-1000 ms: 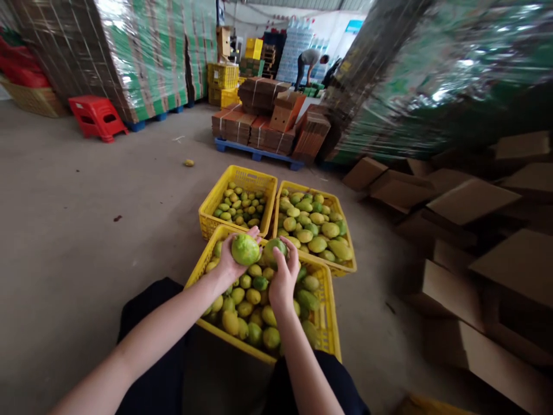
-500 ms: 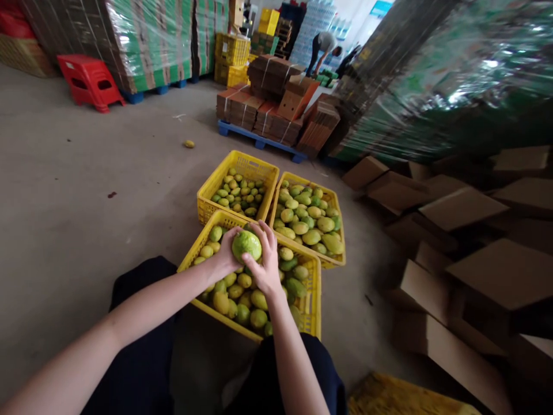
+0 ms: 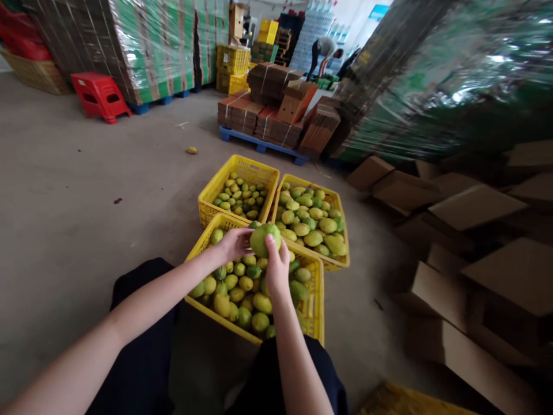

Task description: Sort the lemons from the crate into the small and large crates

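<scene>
Both my hands are around one large green fruit [image 3: 265,240] above the nearest yellow crate [image 3: 322,300]. My right hand [image 3: 277,262] grips it from the right, thumb over its front. On its left side, my left hand [image 3: 237,244] has curled fingers touching it; the fingertips are partly hidden. Green and yellow fruits [image 3: 246,283] fill the near crate. Behind it stand a left crate [image 3: 207,199] with smaller fruits [image 3: 242,195] and a right crate [image 3: 341,230] with larger ones [image 3: 314,214].
Opened cardboard boxes [image 3: 479,207] lie heaped at the right. Flattened cartons sit on a blue pallet [image 3: 261,144] ahead. A red stool [image 3: 100,97] stands back left, and one fruit [image 3: 192,150] lies on the floor. A person [image 3: 324,52] bends over far back.
The green fruit has moved to the right with my right hand and has turned. My left hand has shifted right too, its fingers now nearer the fruit's left edge. The view has shifted slightly.
</scene>
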The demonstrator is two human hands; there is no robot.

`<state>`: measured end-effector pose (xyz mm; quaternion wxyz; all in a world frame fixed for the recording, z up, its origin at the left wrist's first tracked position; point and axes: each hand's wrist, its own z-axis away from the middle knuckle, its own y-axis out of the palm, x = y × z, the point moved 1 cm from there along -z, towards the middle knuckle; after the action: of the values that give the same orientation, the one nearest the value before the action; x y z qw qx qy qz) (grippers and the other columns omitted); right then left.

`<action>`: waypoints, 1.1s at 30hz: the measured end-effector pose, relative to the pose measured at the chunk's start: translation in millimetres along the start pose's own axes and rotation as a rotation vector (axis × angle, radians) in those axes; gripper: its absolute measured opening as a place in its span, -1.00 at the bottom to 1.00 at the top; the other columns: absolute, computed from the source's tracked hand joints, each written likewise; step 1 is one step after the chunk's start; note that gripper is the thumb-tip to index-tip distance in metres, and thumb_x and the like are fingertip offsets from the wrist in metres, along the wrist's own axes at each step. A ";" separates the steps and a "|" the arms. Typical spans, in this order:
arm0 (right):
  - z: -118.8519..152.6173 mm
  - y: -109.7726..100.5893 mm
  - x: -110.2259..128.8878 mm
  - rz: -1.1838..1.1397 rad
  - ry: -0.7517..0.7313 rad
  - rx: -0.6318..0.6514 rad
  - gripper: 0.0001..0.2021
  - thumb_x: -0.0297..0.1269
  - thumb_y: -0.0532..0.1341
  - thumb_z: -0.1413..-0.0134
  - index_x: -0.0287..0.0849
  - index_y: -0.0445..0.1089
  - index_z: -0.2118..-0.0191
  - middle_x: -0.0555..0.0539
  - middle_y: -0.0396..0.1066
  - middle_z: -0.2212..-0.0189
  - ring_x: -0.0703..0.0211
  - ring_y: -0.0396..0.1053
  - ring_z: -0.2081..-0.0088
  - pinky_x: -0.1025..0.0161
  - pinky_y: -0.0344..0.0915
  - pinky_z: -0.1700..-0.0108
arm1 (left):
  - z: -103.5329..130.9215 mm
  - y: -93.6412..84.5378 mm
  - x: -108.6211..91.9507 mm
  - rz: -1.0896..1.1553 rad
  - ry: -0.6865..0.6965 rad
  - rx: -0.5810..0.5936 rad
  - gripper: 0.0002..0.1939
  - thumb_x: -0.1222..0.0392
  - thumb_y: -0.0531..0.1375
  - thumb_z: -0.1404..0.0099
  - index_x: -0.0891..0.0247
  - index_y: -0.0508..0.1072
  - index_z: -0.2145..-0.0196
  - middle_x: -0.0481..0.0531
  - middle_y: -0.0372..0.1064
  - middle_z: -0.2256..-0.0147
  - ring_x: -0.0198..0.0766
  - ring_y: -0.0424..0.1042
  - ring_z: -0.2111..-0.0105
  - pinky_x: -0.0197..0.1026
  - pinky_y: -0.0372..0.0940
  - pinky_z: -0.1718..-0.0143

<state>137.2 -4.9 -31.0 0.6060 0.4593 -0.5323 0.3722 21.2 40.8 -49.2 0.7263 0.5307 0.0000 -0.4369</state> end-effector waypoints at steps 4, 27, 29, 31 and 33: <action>-11.3 -16.4 10.5 -0.235 0.072 -0.163 -0.52 0.12 0.35 0.11 -0.14 0.46 0.17 -0.09 0.53 0.19 -0.04 0.49 0.11 -0.01 0.46 0.04 | 1.9 3.8 -11.6 -0.039 -0.035 -0.036 -0.85 0.20 0.25 -0.33 0.35 0.50 0.22 0.09 0.54 0.39 -0.22 0.52 0.43 -0.20 0.44 0.33; -9.4 -29.5 15.0 0.330 -0.555 -0.095 -0.36 -0.15 0.45 0.07 -0.05 0.11 -0.06 -0.28 0.38 -0.12 -0.08 0.46 -0.05 -0.05 0.46 -0.01 | 21.9 19.5 -17.8 -0.196 0.463 0.113 -0.42 0.48 0.46 0.15 0.21 0.57 0.12 -0.02 0.51 0.16 -0.25 0.48 0.14 -0.26 0.29 0.00; -10.7 -29.4 13.7 0.237 -0.512 -0.091 -0.38 -0.14 0.46 0.09 -0.03 0.10 0.00 -0.29 0.37 -0.14 -0.08 0.46 -0.05 -0.03 0.47 0.00 | 21.4 20.8 -16.5 -0.191 0.420 0.120 -0.42 0.45 0.46 0.10 0.23 0.57 0.07 0.01 0.52 0.12 -0.22 0.49 0.11 -0.25 0.30 -0.02; -12.7 -30.4 12.5 0.139 -0.460 -0.089 -0.42 -0.13 0.46 0.10 -0.03 0.12 0.06 -0.24 0.41 -0.09 -0.05 0.47 -0.03 -0.02 0.46 -0.01 | 20.2 21.9 -15.8 -0.162 0.381 0.128 -0.41 0.42 0.44 0.03 0.22 0.55 0.00 0.03 0.52 0.09 -0.18 0.50 0.07 -0.23 0.32 -0.04; -16.1 -33.5 11.2 0.050 -0.383 -0.096 -0.48 -0.12 0.45 0.10 -0.04 0.18 0.09 -0.13 0.46 0.03 0.01 0.49 0.05 0.02 0.45 0.01 | 18.0 22.7 -15.4 -0.112 0.352 0.132 -0.38 0.40 0.40 -0.06 0.16 0.49 -0.11 0.04 0.51 0.06 -0.17 0.51 0.05 -0.19 0.35 -0.05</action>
<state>175.3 0.0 -25.5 0.5051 0.4790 -0.6663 0.2673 17.8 38.0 -16.7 0.6531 0.6446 0.1279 -0.3764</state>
